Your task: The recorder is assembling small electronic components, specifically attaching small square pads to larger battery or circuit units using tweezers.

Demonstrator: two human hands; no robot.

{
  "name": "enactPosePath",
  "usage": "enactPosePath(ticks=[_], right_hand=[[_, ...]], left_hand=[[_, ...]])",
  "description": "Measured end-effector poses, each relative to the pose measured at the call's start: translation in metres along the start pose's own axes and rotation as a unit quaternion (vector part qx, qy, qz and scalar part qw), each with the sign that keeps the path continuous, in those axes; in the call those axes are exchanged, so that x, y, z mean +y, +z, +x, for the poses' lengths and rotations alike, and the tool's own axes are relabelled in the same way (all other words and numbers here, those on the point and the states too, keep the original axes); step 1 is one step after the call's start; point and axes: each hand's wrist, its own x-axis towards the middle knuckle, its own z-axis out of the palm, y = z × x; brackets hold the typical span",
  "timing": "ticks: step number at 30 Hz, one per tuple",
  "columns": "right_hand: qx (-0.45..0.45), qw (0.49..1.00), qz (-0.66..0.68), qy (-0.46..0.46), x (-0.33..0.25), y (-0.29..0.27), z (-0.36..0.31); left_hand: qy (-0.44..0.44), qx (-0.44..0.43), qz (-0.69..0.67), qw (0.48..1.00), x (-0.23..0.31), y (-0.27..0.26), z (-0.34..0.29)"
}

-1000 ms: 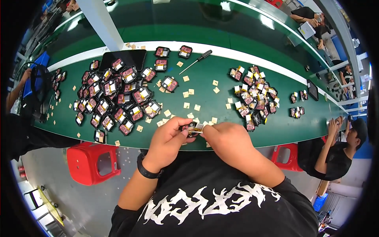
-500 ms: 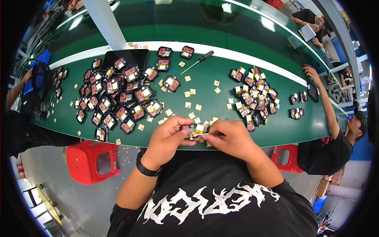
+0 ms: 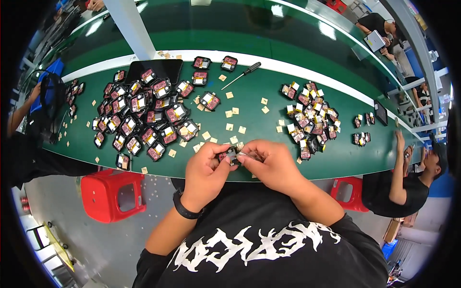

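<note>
My left hand (image 3: 205,172) is closed around a small black electronic device (image 3: 231,154) with its reddish circuit board showing, just above the table's near edge. Its thumb presses on the board side. Opposite it, my right hand (image 3: 272,165) is closed in a pinch at the device's right end, with a thin metal tool (image 3: 248,155) between the fingers. The tool's exact kind is hard to make out. Fingers hide most of the device, including its white, yellow-taped part.
Similar open devices form a large pile (image 3: 144,113) to the left and a smaller pile (image 3: 312,117) to the right. Small beige squares (image 3: 229,127) lie scattered between. A screwdriver (image 3: 249,69) and a black tablet-like panel (image 3: 168,71) lie farther back. Co-workers sit either side; red stools (image 3: 113,196) stand below.
My hands have drawn closer together, and my right hand has moved left onto the device, covering its white part. The co-worker at right has pulled an outstretched arm back.
</note>
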Motion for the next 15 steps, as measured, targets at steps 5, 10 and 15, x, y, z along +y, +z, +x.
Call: enactPosePath(ticks=[5, 10, 15], right_hand=[[0.004, 0.977, 0.180, 0.113, 0.002, 0.011, -0.001], [0.024, 0.981, 0.177, 0.076, 0.016, 0.021, -0.002], [0.020, 0.965, 0.242, 0.101, 0.009, 0.019, -0.003]], left_hand=[[0.058, 0.057, -0.022, 0.996, -0.002, 0.008, -0.002], [0.069, 0.055, 0.010, 0.996, -0.007, 0.008, -0.002], [0.113, 0.045, 0.039, 0.992, -0.016, 0.005, -0.003]])
